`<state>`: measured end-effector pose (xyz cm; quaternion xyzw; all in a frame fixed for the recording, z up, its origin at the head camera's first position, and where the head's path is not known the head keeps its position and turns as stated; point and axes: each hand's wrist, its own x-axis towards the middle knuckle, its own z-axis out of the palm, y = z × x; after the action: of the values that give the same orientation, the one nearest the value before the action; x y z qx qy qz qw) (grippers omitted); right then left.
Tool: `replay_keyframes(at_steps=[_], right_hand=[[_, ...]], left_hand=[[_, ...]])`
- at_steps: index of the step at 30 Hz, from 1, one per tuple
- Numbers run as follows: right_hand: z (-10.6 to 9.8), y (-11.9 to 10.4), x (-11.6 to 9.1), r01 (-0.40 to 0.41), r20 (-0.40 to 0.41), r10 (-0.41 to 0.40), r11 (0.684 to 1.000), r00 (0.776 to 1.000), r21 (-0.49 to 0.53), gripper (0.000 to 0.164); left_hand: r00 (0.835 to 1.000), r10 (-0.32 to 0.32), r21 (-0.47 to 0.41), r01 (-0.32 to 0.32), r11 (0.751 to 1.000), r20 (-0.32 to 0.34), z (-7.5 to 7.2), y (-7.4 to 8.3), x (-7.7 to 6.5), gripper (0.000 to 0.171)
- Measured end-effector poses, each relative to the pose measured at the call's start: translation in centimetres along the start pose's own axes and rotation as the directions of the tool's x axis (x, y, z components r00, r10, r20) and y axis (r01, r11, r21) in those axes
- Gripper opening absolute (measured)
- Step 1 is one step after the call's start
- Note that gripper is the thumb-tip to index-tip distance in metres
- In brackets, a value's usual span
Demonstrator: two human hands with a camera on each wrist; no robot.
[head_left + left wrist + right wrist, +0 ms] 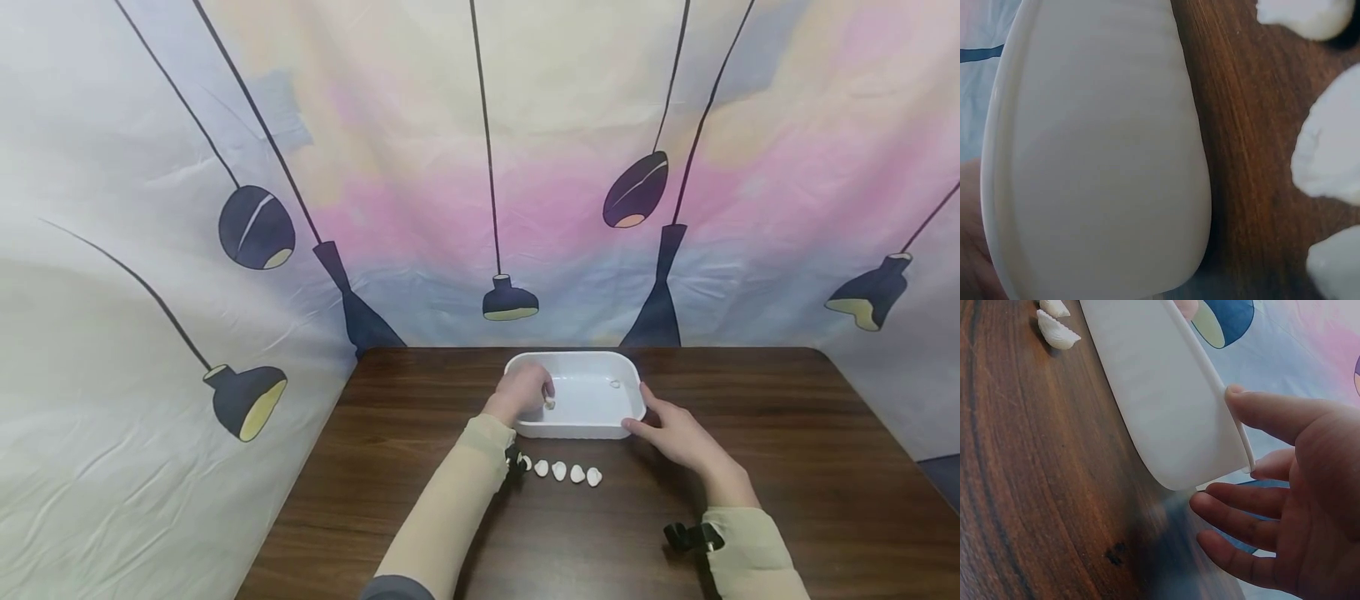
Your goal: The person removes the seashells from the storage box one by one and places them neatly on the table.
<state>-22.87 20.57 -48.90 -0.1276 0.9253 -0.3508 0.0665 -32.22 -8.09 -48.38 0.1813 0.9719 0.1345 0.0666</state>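
While my right hand [678,435] pinches the tray [573,432] at its edge, my left hand [522,390], curled inside it, seems to pinch a shell [550,403]. I'd judge this as moving shells between tray and row [559,471], direction unclear; next calls for steadying the tray.

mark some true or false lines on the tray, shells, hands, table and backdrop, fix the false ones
1. The left hand reaches into the white tray. True.
2. Every shell lies inside the tray. False: a row of shells lies on the table in front of it.
3. The right hand touches the tray's edge. True.
4. The table is plain white. False: it is brown, with wood grain.
5. The backdrop shows hanging lamps. True.
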Motion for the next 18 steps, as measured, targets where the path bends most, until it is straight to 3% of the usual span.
replay_keyframes(at_steps=[18], right_hand=[[0.27,0.34,-0.03,-0.007,-0.011,0.007,1.0,1.0,0.008,0.098]], left_hand=[[0.999,0.021,-0.005,-0.021,1.0,0.038,0.08,-0.08,0.09,0.011]])
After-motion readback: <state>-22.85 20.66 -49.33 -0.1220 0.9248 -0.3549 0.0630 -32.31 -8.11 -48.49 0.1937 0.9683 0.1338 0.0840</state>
